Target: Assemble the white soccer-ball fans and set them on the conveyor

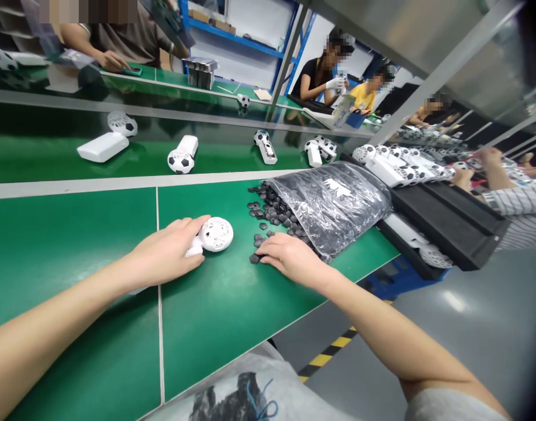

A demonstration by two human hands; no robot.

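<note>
Beside the green table's (215, 304) right end, two black trays (452, 216) sit one above the other: the upper bears many ball-topped units (403, 166), overlapping too closely to count, the lower at least one. One clear bag (333, 199) holds black pieces (274, 210), dozens spilling from its mouth. The left hand (166, 251) grips one white unit (217, 234), left of the pieces. The right hand's (289, 257) fingertips touch one piece; whether pinched, I cannot tell.

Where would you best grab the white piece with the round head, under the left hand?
Probably by its handle, from above and the left, as the left hand does: the round, holed head points right, so this grip leaves its openings exposed.
</note>
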